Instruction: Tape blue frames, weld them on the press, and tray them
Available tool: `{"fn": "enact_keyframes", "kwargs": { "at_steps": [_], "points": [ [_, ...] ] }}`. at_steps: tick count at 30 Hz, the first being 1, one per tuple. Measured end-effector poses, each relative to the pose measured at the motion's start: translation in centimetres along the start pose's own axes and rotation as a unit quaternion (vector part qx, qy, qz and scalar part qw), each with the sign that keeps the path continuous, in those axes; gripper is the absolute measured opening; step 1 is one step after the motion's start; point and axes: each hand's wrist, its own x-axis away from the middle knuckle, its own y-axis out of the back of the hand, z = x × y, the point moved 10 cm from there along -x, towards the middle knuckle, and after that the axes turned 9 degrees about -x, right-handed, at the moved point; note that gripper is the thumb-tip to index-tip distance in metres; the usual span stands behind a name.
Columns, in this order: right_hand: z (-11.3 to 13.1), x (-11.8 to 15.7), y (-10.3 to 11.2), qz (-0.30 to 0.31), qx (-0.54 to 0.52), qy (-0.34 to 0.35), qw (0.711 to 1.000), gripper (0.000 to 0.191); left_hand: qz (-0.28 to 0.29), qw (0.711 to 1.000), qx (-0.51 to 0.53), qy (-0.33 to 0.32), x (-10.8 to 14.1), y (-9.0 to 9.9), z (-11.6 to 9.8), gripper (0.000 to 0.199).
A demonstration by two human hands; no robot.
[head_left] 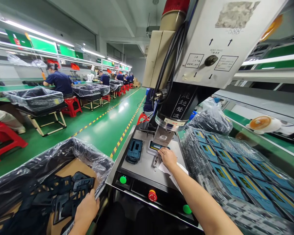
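My left hand (87, 207) is at the near right side of the lined bin, its fingers closed on a dark plastic housing (83, 184) above several similar parts. Its fingertips are partly hidden. My right hand (168, 158) reaches onto the ultrasonic welding machine. Its fingers are bent together on the edge of a blue plastic housing with a yellow strip (157, 146), which sits in a light fixture (152, 152) below the metal welding horn (163, 135). Another dark blue housing (134, 150) lies on the machine's metal plate, left of the fixture.
The black bin (73, 143) stands at left. A red stop button (152, 195) sits between green buttons (122, 180) on the front panel. Clear trays of blue housings (235, 163) are stacked at right. Co-workers (58, 81) sit along a bench across the green aisle.
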Motion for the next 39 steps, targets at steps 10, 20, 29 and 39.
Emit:
{"fn": "enact_keyframes", "kwargs": {
  "at_steps": [10,20,29,39],
  "points": [
    [2.8,2.7,2.7,-0.034,-0.004,0.067,0.997,0.032,-0.008,1.0,0.013,0.005,0.0,0.1,0.2,0.021],
    [10.0,17.6,8.6,-0.137,-0.168,0.275,0.937,0.02,-0.025,1.0,0.012,-0.008,-0.6,-0.4,0.8,0.038],
    [9.8,25.6,-2.0,0.206,-0.442,-0.007,0.873,0.037,-0.141,0.928,0.301,-0.169,8.1,5.0,-7.6,0.046],
    [8.5,29.4,-8.6,0.302,-0.571,-0.164,0.746,0.046,0.1,0.907,0.31,-0.266,12.5,3.0,-16.3,0.03]
  ]
}}
